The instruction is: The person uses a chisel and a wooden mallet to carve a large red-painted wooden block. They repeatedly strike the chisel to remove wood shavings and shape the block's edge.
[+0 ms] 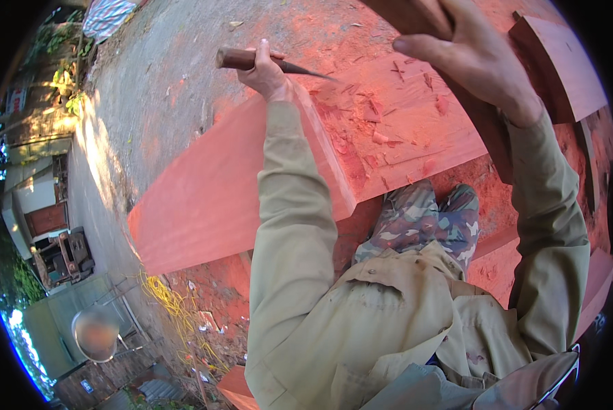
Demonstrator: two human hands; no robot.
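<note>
My left hand is closed round a chisel with a thick round brown handle. Its dark, tapering blade points right, over the wood chips, with the tip apart from the wood. Below that wrist stands a large reddish wooden slab, tilted, its edge meeting a flat reddish board strewn with shavings. At the upper right, my right hand grips a thick dark-brown wooden bar. The thumb lies across the bar; the other fingers are partly hidden or cut off by the top edge.
A reddish wooden block lies at the far right. Yellow cord is tangled on the ground at lower left. Beyond it stand a parked vehicle and a round, blurred thing. A striped sheet lies at the upper left.
</note>
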